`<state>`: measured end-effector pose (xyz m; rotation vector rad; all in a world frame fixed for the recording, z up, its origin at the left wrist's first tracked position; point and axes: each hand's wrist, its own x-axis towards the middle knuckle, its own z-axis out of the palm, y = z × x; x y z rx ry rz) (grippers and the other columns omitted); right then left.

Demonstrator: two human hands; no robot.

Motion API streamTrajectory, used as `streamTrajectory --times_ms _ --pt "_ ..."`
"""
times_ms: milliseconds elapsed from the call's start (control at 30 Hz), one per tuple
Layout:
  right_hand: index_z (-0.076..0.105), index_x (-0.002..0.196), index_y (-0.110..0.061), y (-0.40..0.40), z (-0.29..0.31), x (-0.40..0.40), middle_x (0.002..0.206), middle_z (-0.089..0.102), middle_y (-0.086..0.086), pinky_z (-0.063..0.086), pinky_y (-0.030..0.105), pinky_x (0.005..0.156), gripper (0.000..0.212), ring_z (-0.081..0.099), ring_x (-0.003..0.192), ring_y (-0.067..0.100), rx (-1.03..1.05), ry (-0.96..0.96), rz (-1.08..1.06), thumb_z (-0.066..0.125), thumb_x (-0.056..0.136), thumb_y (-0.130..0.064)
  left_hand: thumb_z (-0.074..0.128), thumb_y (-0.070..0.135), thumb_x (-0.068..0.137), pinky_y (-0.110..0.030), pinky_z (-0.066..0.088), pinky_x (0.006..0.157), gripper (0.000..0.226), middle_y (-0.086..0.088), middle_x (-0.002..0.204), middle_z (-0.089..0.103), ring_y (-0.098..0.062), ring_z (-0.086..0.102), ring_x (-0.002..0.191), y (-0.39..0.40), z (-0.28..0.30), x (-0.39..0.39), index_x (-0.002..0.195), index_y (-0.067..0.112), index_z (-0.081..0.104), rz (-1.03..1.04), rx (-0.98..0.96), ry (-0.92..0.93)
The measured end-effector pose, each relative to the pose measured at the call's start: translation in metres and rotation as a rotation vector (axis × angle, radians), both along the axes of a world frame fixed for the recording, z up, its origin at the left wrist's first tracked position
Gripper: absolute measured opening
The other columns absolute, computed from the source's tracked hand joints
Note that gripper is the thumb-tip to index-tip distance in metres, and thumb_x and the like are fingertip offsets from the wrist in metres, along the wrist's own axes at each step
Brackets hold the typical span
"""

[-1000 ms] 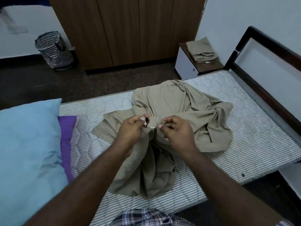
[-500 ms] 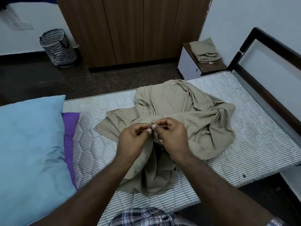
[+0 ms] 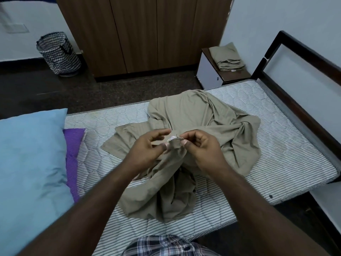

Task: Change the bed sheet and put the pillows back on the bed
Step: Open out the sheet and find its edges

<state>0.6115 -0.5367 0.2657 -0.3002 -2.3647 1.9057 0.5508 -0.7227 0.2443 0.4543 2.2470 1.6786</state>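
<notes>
A crumpled khaki bed sheet [image 3: 206,122] lies bunched in the middle of the bare striped mattress [image 3: 287,145]. My left hand [image 3: 147,150] and my right hand [image 3: 201,148] are raised just above the heap, close together. Both pinch a lifted corner of the sheet, where a small white label shows between my fingertips. My left index finger is stretched out above the pinch. A large light-blue pillow [image 3: 29,163] lies at the left end of the mattress on top of a purple one [image 3: 72,154].
A folded khaki cloth [image 3: 227,56] sits on a small bedside cabinet [image 3: 208,74] beyond the bed. The dark headboard [image 3: 302,71] stands at the right. A zigzag-patterned laundry basket [image 3: 59,54] is on the dark floor near the wooden wardrobe [image 3: 144,34].
My hands have risen a little with the sheet corner and turned it so the white label shows. My left fingers have spread out more. The sheet heap stays where it was.
</notes>
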Motion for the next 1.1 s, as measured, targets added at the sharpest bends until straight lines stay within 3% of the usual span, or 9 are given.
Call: streamTrajectory --times_ms 133,233,333,433,567,733,900,1000,1100 --pt "0.064 0.094 -0.011 0.024 0.019 0.008 0.082 0.072 -0.005 0.052 0.02 0.074 0.017 0.066 0.081 0.005 -0.057 0.012 0.139 0.058 0.095 0.006 0.066 0.018 0.094 -0.035 0.05 0.101 0.026 0.012 0.115 0.072 -0.006 0.064 0.113 0.015 0.008 -0.015 0.12 0.021 0.072 -0.269 -0.07 0.032" --pt "0.063 0.095 -0.012 0.04 0.03 0.011 0.086 0.07 0.009 0.051 0.028 0.075 0.017 0.064 0.082 0.012 -0.042 0.036 0.144 0.057 0.096 0.004 0.069 0.021 0.09 -0.037 0.052 0.094 0.012 0.008 0.099 0.074 -0.008 0.068 0.098 0.026 0.012 -0.022 0.101 0.017 0.075 -0.304 -0.049 0.048" --pt "0.063 0.096 -0.01 0.056 0.037 0.013 0.089 0.068 0.014 0.051 0.031 0.077 0.016 0.063 0.083 0.015 -0.005 0.082 0.123 0.056 0.096 0.004 0.072 0.02 0.091 -0.04 0.051 0.097 0.005 0.008 0.099 0.073 -0.008 0.067 0.099 0.036 0.012 -0.025 0.096 0.018 0.072 -0.364 -0.063 0.104" --pt "0.062 0.097 -0.007 0.068 0.042 0.016 0.084 0.068 0.006 0.052 0.023 0.074 0.015 0.063 0.082 0.012 -0.023 0.1 0.089 0.055 0.096 0.006 0.071 0.019 0.092 -0.044 0.051 0.099 0.008 0.009 0.104 0.072 -0.01 0.067 0.105 0.049 0.011 -0.028 0.099 0.022 0.07 -0.379 -0.048 0.14" --pt "0.062 0.097 -0.01 0.079 0.042 0.016 0.084 0.068 0.0 0.051 0.023 0.074 0.018 0.062 0.082 0.011 -0.02 0.1 0.056 0.056 0.096 0.006 0.074 0.021 0.088 -0.034 0.051 0.096 0.017 0.015 0.102 0.069 -0.005 0.064 0.104 0.07 0.012 -0.028 0.101 0.027 0.066 -0.409 -0.105 0.197" --pt "0.064 0.097 -0.018 0.087 0.047 0.015 0.086 0.069 -0.006 0.051 0.025 0.079 0.025 0.062 0.086 0.01 -0.036 0.155 -0.027 0.058 0.094 0.006 0.073 0.022 0.088 -0.034 0.048 0.087 0.01 0.013 0.093 0.066 -0.006 0.059 0.097 0.082 -0.006 -0.031 0.093 0.026 0.067 -0.235 -0.151 0.383" --pt "0.064 0.097 -0.017 0.096 0.052 0.017 0.085 0.068 -0.008 0.048 0.017 0.07 0.024 0.061 0.08 0.003 -0.051 0.164 -0.054 0.058 0.094 0.006 0.073 0.024 0.086 -0.046 0.054 0.08 0.016 0.006 0.089 0.07 -0.021 0.067 0.085 0.074 -0.037 -0.03 0.096 0.031 0.064 -0.19 -0.078 0.01" --pt "0.065 0.096 -0.019 0.099 0.053 0.017 0.085 0.067 -0.005 0.046 0.02 0.068 0.016 0.059 0.079 0.005 -0.102 0.167 -0.082 0.063 0.09 -0.005 0.07 0.026 0.078 -0.036 0.052 0.069 0.017 0.011 0.08 0.067 -0.012 0.063 0.073 0.072 -0.053 -0.03 0.088 0.038 0.064 -0.18 -0.044 -0.068" --pt "0.065 0.097 -0.019 0.101 0.051 0.018 0.087 0.067 0.0 0.048 0.026 0.073 0.016 0.059 0.083 0.011 -0.146 0.176 -0.083 0.062 0.088 -0.006 0.068 0.032 0.071 -0.034 0.056 0.08 0.019 0.011 0.091 0.069 -0.009 0.066 0.086 0.073 -0.069 -0.028 0.089 0.034 0.064 -0.201 -0.082 -0.072"
